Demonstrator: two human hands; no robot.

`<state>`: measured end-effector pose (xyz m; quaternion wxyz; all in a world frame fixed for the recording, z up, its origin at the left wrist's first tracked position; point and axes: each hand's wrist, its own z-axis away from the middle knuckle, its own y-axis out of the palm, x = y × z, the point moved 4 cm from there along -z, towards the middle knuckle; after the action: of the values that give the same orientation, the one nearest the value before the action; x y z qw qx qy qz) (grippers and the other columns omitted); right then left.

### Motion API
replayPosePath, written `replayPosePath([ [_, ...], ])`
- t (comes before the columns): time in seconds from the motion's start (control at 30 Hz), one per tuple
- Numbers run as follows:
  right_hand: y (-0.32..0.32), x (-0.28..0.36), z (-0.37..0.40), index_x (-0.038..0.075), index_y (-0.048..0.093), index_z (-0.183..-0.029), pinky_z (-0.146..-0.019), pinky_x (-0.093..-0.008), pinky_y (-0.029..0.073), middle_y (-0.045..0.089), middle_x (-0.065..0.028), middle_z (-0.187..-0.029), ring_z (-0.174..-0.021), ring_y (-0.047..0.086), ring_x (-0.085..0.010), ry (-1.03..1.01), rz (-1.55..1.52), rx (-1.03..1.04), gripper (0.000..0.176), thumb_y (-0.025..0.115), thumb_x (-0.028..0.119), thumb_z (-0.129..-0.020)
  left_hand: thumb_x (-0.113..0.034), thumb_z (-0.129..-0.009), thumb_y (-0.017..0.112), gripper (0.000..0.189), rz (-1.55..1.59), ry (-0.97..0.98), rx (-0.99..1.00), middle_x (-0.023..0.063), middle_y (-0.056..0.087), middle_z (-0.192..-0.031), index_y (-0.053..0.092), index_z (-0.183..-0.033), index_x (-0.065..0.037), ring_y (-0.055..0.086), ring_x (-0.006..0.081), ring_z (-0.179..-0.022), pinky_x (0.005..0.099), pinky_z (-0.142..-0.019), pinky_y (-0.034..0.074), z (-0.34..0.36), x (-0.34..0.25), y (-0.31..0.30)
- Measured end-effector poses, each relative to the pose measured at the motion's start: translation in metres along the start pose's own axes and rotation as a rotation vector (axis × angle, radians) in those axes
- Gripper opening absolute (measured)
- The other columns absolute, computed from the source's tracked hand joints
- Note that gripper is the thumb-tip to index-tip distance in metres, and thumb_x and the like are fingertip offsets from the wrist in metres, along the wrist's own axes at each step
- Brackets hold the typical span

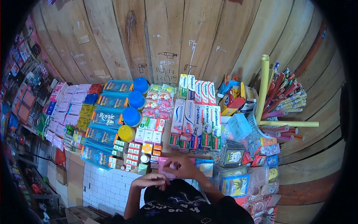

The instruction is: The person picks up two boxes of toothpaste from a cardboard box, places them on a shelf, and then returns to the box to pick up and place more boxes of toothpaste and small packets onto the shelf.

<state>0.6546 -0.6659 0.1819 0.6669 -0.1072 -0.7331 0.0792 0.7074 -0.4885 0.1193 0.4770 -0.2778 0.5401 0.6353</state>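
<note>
My right hand (pixel 185 167) is closed, fingers pinching a small pinkish-purple item (pixel 168 170) whose kind I cannot make out. Just below and to its left is my left hand (pixel 152 181), fingers stretched loosely to the right, with nothing visible in them. Both hands are in front of my chest, at the front edge of the display. Nearest to them are a white-capped bottle (pixel 145 159), small orange boxes (pixel 156 150) and a green box (pixel 143 169). A pink box (pixel 162 159) lies partly hidden behind my right hand.
Toothpaste boxes (pixel 202 121) stand in rows ahead, with blue Royale packs (pixel 105 117) and blue-lidded jars (pixel 131 116) to the left. At right are yellow rolls (pixel 264 80), a light blue basket (pixel 254 127) and bagged goods (pixel 235 185). A plank wall (pixel 164 37) rises behind.
</note>
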Motion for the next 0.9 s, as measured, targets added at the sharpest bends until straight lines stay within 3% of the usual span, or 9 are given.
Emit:
replayPosePath([
  [0.23, 0.073, -0.042, 0.036, 0.004, 0.059, -0.074, -0.058, -0.0294, 0.038, 0.057, -0.0020, -0.065, -0.061, 0.048, -0.0097, 0.178, -0.138, 0.441, 0.036, 0.071, 0.035, -0.087, -0.027, -0.096, 0.061, 0.032, -0.259, -0.374, -0.099, 0.0015, 0.063, -0.096, 0.063, -0.116, -0.002, 0.057, 0.0099, -0.089, 0.0263, -0.084, 0.047, 0.018, 0.086, 0.004],
  [0.27, 0.077, -0.039, 0.041, 0.004, 0.055, -0.071, -0.059, -0.0303, 0.039, 0.053, -0.0025, -0.063, -0.060, 0.047, -0.0113, 0.146, -0.144, 0.411, 0.045, 0.067, 0.043, -0.089, -0.025, -0.092, 0.063, 0.038, -0.178, -0.308, -0.149, 0.0081, 0.065, -0.109, 0.059, -0.123, -0.002, 0.059, 0.0160, -0.101, 0.0312, -0.092, 0.046, 0.023, 0.105, -0.003],
  [0.37, 0.100, -0.058, 0.051, 0.003, 0.056, -0.073, -0.060, -0.0335, 0.040, 0.055, -0.0065, -0.067, -0.063, 0.051, -0.0161, 0.224, -0.082, 0.489, 0.052, 0.064, 0.052, -0.089, -0.024, -0.088, 0.064, 0.048, -0.409, -0.250, -0.163, 0.0142, 0.062, -0.123, 0.054, -0.129, -0.002, 0.057, 0.0212, -0.113, 0.0348, -0.098, 0.044, 0.022, 0.147, -0.024],
  [0.4, 0.106, -0.064, 0.054, 0.004, 0.055, -0.072, -0.059, -0.0332, 0.039, 0.053, -0.0055, -0.064, -0.061, 0.049, -0.0152, 0.233, -0.076, 0.485, 0.052, 0.063, 0.052, -0.089, -0.028, -0.085, 0.066, 0.056, -0.453, -0.398, -0.178, 0.0178, 0.059, -0.128, 0.052, -0.132, -0.002, 0.057, 0.0253, -0.117, 0.0368, -0.100, 0.043, 0.022, 0.164, -0.035],
  [0.5, 0.122, -0.084, 0.062, 0.005, 0.053, -0.069, -0.058, -0.0327, 0.037, 0.049, -0.0035, -0.060, -0.058, 0.045, -0.0135, 0.274, -0.055, 0.442, 0.054, 0.061, 0.053, -0.091, -0.029, -0.084, 0.066, 0.050, -0.651, -0.516, -0.171, 0.0182, 0.064, -0.121, 0.058, -0.126, -0.003, 0.060, 0.0270, -0.113, 0.0378, -0.097, 0.045, 0.016, 0.194, -0.059],
  [0.67, 0.136, -0.097, 0.067, 0.005, 0.054, -0.067, -0.056, -0.0327, 0.037, 0.048, -0.0040, -0.059, -0.057, 0.045, -0.0140, 0.444, -0.039, 0.290, 0.060, 0.055, 0.060, -0.091, -0.043, -0.089, 0.059, 0.054, -0.672, -0.421, -0.053, 0.0179, 0.060, -0.129, 0.057, -0.130, -0.008, 0.056, 0.0304, -0.119, 0.0400, -0.102, 0.043, 0.033, 0.214, -0.090],
  [0.77, 0.163, -0.147, 0.084, 0.004, 0.054, -0.064, -0.055, -0.0346, 0.036, 0.048, -0.0051, -0.058, -0.056, 0.045, -0.0156, 0.544, -0.043, 0.118, 0.064, 0.055, 0.062, -0.089, -0.052, -0.091, 0.056, 0.057, -0.794, -0.444, -0.010, 0.0173, 0.057, -0.132, 0.056, -0.131, -0.010, 0.054, 0.0307, -0.121, 0.0398, -0.103, 0.042, 0.042, 0.206, -0.098],
  [0.8, 0.167, -0.163, 0.094, 0.002, 0.062, -0.067, -0.059, -0.0372, 0.043, 0.057, -0.0102, -0.063, -0.060, 0.056, -0.0216, 0.602, 0.086, 0.080, 0.066, 0.055, 0.065, -0.087, -0.060, -0.090, 0.053, 0.064, -0.945, -0.418, 0.039, 0.0174, 0.060, -0.128, 0.057, -0.130, -0.011, 0.055, 0.0318, -0.120, 0.0401, -0.102, 0.042, 0.042, 0.217, -0.110],
  [0.9, 0.200, -0.237, 0.140, 0.002, 0.070, -0.077, -0.068, -0.0405, 0.049, 0.066, -0.0163, -0.073, -0.071, 0.066, -0.0291, 0.799, 0.262, -0.054, 0.070, 0.052, 0.069, -0.086, -0.065, -0.088, 0.053, 0.067, -1.102, -0.508, 0.147, 0.0189, 0.064, -0.119, 0.063, -0.121, -0.007, 0.059, 0.0330, -0.114, 0.0405, -0.096, 0.045, 0.042, 0.230, -0.131],
])
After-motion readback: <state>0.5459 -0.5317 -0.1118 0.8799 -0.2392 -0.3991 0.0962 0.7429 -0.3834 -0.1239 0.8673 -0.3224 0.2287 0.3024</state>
